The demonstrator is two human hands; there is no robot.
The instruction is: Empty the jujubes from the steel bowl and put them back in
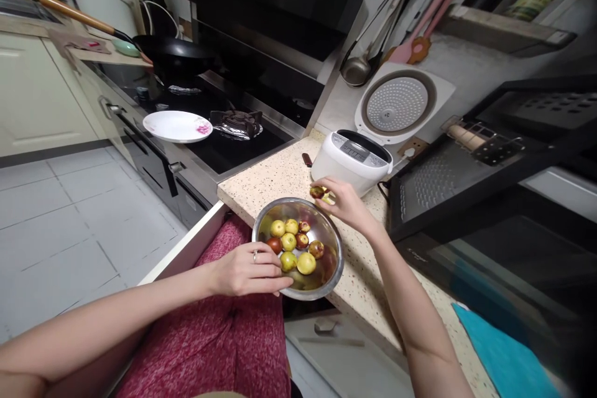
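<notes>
Bowl (329, 233) at the near side: my left hand (246, 267) drapes over its left rim. Round fruit (306, 263) lie inside. Beyond the far right rim, my right hand (345, 202) pinches a brownish fruit (318, 191), likely light, firm, slippery; I'd grip its middle.

1. The left hand (247, 268) lies over the edge of a shiny bowl (336, 273).
2. Red and yellow fruits (306, 263) sit inside.
3. The right hand (344, 202) pinches more fruit (318, 191) near the open rice cooker (333, 158).
</notes>
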